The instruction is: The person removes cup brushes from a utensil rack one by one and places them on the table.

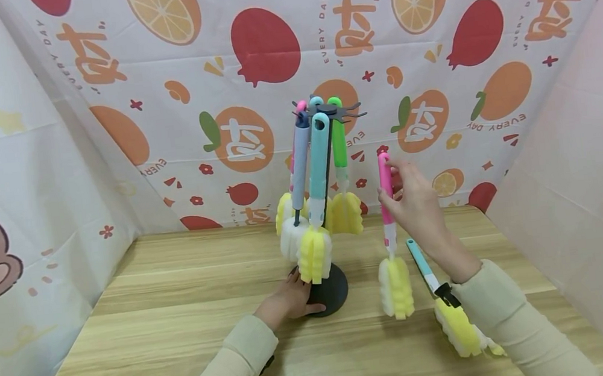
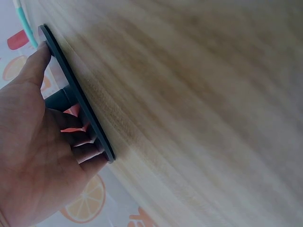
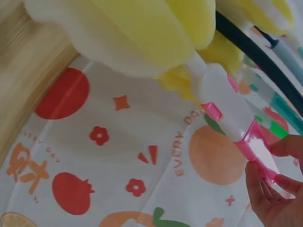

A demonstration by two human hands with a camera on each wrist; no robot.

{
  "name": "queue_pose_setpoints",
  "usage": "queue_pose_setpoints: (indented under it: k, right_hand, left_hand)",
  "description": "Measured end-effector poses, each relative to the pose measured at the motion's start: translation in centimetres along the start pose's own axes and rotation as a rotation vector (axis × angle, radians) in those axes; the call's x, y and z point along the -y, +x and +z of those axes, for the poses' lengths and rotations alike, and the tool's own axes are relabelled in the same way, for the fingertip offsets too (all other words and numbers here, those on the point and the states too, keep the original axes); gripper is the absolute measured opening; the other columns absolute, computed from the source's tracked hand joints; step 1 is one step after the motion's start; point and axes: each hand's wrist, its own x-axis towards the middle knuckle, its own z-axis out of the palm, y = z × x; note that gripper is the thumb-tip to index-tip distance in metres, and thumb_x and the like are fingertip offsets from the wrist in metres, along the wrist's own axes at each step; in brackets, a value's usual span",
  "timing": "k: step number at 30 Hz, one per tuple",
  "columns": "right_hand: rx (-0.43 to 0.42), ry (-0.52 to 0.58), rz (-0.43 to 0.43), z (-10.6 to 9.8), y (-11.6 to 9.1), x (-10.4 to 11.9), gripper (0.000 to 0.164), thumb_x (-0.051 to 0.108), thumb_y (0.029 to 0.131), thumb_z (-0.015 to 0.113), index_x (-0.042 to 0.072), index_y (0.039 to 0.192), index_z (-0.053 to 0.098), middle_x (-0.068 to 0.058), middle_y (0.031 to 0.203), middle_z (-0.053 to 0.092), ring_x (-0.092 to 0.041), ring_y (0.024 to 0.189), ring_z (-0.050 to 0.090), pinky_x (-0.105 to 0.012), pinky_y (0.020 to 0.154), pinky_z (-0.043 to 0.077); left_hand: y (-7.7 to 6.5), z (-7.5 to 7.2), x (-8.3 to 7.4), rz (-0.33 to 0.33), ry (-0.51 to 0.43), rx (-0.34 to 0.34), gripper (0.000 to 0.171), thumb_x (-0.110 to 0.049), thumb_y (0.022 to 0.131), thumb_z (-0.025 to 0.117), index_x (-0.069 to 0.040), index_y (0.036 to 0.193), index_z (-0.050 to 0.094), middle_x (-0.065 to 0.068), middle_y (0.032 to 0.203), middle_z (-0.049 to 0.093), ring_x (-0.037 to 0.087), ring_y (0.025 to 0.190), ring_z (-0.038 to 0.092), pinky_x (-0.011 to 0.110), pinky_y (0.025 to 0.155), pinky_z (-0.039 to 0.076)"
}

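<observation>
A black rack with a round base [image 1: 335, 290] stands on the table, sponge brushes hanging from its hooked top [image 1: 334, 111]. My left hand [image 1: 290, 298] rests on that base, thumb and fingers spread over it; the left wrist view has the thumb at the rim of the base [image 2: 75, 85]. To the right of the rack, my right hand [image 1: 417, 198] pinches the pink handle of a sponge brush [image 1: 387, 204] near its top. This brush hangs upright, its yellow and white sponge head [image 1: 396, 288] down. The right wrist view shows fingertips around the pink handle [image 3: 258, 146].
On the rack hang a teal-handled brush [image 1: 319, 162], a grey-blue one [image 1: 300, 164], a green one [image 1: 339, 142] and others behind. Another teal-handled brush [image 1: 420, 261] lies on the table [image 1: 182, 308] under my right forearm. A fruit-printed cloth [image 1: 266, 52] backs the table.
</observation>
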Motion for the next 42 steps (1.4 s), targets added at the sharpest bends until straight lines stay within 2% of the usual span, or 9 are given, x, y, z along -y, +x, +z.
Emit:
queue_pose_setpoints:
  k: [7, 16, 25, 30, 36, 42]
  right_hand:
    - [0.116, -0.079, 0.037, 1.0, -0.4, -1.4, 0.051, 0.004, 0.077, 0.073, -0.001, 0.120, 0.047, -0.016, 0.095, 0.055, -0.026, 0.071, 0.058, -0.033, 0.055, 0.053]
    - [0.258, -0.091, 0.101, 2.6, -1.3, -3.7, 0.052, 0.002, 0.079, 0.070, 0.000, 0.123, 0.044, -0.016, 0.096, 0.053, -0.022, 0.064, 0.056, -0.027, 0.048, 0.051]
    - [0.286, -0.075, 0.104, 3.9, -2.3, -5.4, 0.044, -0.001, 0.076, 0.069, -0.003, 0.115, 0.048, -0.021, 0.094, 0.055, -0.030, 0.071, 0.060, -0.028, 0.049, 0.051]
    - [0.303, -0.077, 0.127, 4.4, -2.6, -6.5, 0.042, 0.000, 0.074, 0.069, -0.002, 0.111, 0.049, -0.020, 0.091, 0.055, -0.028, 0.070, 0.059, -0.030, 0.051, 0.052]
    - [0.353, -0.086, 0.185, 4.8, -3.0, -7.7, 0.039, 0.001, 0.074, 0.068, 0.000, 0.108, 0.049, -0.018, 0.089, 0.055, -0.026, 0.068, 0.056, -0.031, 0.052, 0.051]
    - [0.432, -0.083, 0.216, 4.9, -3.2, -8.3, 0.038, 0.001, 0.075, 0.068, -0.002, 0.108, 0.049, -0.016, 0.083, 0.056, -0.025, 0.067, 0.056, -0.029, 0.050, 0.050]
  left_hand:
    - [0.1, 0.0, 0.0, -0.012, 0.007, 0.006, 0.086, -0.052, 0.088, 0.052, 0.005, 0.142, 0.020, 0.024, 0.146, 0.015, 0.037, 0.134, 0.014, 0.046, 0.106, 0.020]
    - [0.0, 0.0, 0.0, -0.007, 0.015, 0.010, 0.086, -0.053, 0.088, 0.052, 0.005, 0.142, 0.019, 0.023, 0.147, 0.015, 0.036, 0.134, 0.014, 0.046, 0.106, 0.021]
    - [0.2, 0.1, 0.2, -0.001, 0.040, 0.007, 0.087, -0.054, 0.087, 0.052, 0.004, 0.143, 0.019, 0.022, 0.147, 0.016, 0.035, 0.134, 0.015, 0.045, 0.105, 0.022]
    - [0.2, 0.0, 0.0, -0.008, 0.053, 0.018, 0.087, -0.055, 0.087, 0.051, 0.004, 0.143, 0.019, 0.022, 0.147, 0.015, 0.034, 0.134, 0.014, 0.042, 0.106, 0.020]
    - [0.2, 0.0, -0.1, -0.008, 0.004, 0.031, 0.087, -0.052, 0.088, 0.053, 0.006, 0.142, 0.018, 0.025, 0.147, 0.012, 0.036, 0.135, 0.011, 0.042, 0.108, 0.016]
    - [-0.1, 0.0, -0.2, -0.005, -0.016, 0.024, 0.088, -0.050, 0.088, 0.054, 0.008, 0.142, 0.017, 0.026, 0.146, 0.011, 0.037, 0.134, 0.010, 0.044, 0.107, 0.017]
